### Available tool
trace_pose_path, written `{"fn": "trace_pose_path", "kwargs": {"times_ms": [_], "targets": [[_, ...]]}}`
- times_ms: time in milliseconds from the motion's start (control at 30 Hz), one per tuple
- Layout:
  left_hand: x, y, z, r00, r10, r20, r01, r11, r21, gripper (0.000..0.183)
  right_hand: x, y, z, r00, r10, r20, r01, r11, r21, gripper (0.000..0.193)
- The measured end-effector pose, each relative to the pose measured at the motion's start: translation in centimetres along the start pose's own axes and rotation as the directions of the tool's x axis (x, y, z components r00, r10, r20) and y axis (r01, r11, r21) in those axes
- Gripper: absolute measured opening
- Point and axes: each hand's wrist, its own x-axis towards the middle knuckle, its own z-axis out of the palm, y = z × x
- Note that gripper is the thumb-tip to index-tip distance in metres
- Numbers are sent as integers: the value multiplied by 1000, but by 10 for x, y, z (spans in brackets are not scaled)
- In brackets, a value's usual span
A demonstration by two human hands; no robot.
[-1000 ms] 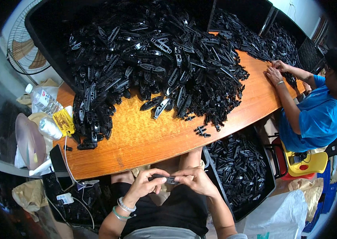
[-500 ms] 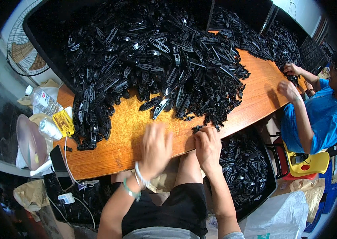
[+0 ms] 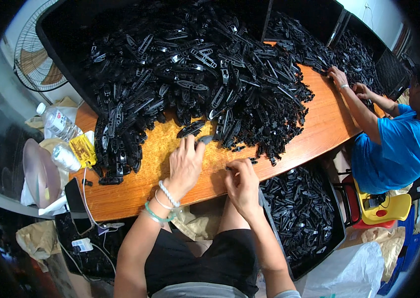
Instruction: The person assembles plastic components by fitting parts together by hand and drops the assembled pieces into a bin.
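My left hand (image 3: 185, 166) reaches over the table at the front of the pile, its fingertips closed on the near end of an oval black plastic part (image 3: 205, 140). To its right, above the table's near edge, my right hand (image 3: 242, 186) pinches a small black plastic piece (image 3: 228, 169), mostly hidden by the fingers. Before both hands rises a large heap of slotted, elongated black plastic parts (image 3: 190, 84). Much smaller black pieces (image 3: 274, 134) make up its right flank. Another black oval part (image 3: 190, 129) lies just beyond my left fingertips.
A black bin of similar parts (image 3: 302, 213) stands below the table edge at right. On the left are a water bottle (image 3: 58, 123), a yellow tag (image 3: 82, 150), a phone (image 3: 77, 206) and a fan (image 3: 38, 62). A co-worker in blue (image 3: 393, 149) handles parts at far right.
My left hand has moved forward to the oval part, which has turned slightly. My right hand has drawn left, away from the small pieces. The co-worker's nearer hand has reached forward to the heap.
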Motion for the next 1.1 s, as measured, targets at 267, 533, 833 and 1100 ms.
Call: {"fn": "trace_pose_path", "kwargs": {"times_ms": [267, 533, 833, 1100], "targets": [[-7, -3, -15, 973, -226, 56, 232, 922, -311, 24, -14, 3, 4, 894, 441, 81, -335, 538, 774, 16], [-16, -6, -13, 960, -276, 51, 275, 887, -372, 20, -16, 3, 5, 900, 432, 66, -333, 579, 744, 16], [-19, -3, -12, 963, -264, 56, 263, 872, -412, 20, -16, 1, 2, 914, 403, 38, -322, 666, 673, 14], [-21, -5, -16, 965, -255, 58, 255, 870, -423, 20, -16, -2, 4, 923, 384, 28, -313, 705, 636, 14]]}}
